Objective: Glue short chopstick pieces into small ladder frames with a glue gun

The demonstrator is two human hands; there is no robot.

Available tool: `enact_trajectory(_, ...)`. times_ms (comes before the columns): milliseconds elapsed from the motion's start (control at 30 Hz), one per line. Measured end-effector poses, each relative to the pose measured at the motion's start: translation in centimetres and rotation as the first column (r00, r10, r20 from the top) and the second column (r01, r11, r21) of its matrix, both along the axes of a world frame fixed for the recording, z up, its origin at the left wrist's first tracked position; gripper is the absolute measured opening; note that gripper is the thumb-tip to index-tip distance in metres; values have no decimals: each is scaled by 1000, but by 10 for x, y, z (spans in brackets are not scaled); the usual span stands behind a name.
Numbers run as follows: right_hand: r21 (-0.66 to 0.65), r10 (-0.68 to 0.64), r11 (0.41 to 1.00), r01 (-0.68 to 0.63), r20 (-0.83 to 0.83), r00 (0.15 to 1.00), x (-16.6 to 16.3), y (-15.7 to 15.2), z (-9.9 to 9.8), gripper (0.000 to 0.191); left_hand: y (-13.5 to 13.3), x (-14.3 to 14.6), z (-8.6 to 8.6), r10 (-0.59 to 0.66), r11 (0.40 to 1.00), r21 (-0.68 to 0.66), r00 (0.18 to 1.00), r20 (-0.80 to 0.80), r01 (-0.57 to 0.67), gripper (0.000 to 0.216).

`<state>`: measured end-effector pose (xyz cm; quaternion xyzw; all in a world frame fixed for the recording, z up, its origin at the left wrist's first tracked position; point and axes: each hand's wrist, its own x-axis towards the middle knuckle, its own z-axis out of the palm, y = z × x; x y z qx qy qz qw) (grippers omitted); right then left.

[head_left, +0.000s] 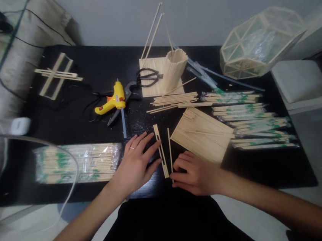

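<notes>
My left hand (138,159) lies on the dark table with its fingers spread. Its thumb and fingertips touch the left side of a narrow bundle of wooden sticks (161,151), which lies lengthwise away from me and shows a dark gap between the sticks. To the right, a single wooden stick (170,146) runs nearly parallel to it, a little apart. My right hand (194,173) pinches the near end of that stick between thumb and fingers. Just beyond my right hand is a flat panel of joined sticks (206,138) with a few loose sticks on it.
A yellow glue gun (115,98) lies beside pliers (123,103). Behind are black-handled scissors (148,77) and a stick-built cylinder (174,69) on a base. Loose sticks (173,100), wrapped chopsticks (259,125), a bagged pack (79,163) and a faceted frame (259,45) surround the work.
</notes>
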<state>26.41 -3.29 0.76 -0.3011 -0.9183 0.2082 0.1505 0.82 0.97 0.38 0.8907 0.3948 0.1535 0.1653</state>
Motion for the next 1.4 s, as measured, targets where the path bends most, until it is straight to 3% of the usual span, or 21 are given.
enact_trajectory(100, -19, -66, 998, 67, 20, 998, -4, -6, -2, 30, -1, 1, -1, 20, 1000, -7, 997, 71, -20, 40)
enact_trajectory(233, -85, -185, 977, 197, 136, 973, -10, -11, -1, 16, -2, 2, 0, 76, 996, -60, 982, 171, -66, 29)
enact_trajectory(467, -278, -273, 870, 408, 417, 867, -15, -2, 20, 17, -1, 7, 10, 139, 975, -208, 939, 315, -75, 17)
enact_trajectory(800, -157, -311, 835, 527, 656, 688, -31, 6, 43, 25, 2, 8, 13, 206, 916, -400, 881, 426, -20, 11)
enact_trajectory(900, -222, -334, 790, 571, 626, 705, -26, 8, 44, 26, 0, 7, 12, 218, 913, -408, 870, 442, -21, 12)
enact_trajectory(1033, -397, -456, 699, 596, 395, 798, -21, 9, 48, 22, -1, 9, 14, 253, 902, -428, 873, 416, -57, 14)
enact_trajectory(1233, -654, -471, 601, 460, 175, 865, -43, 10, 52, 27, 5, 12, 19, 336, 815, -560, 911, 240, -153, 27)
enact_trajectory(1400, -667, -464, 610, 427, 137, 875, -59, 11, 40, 27, 17, 14, 17, 310, 811, -545, 946, 93, -213, 28)
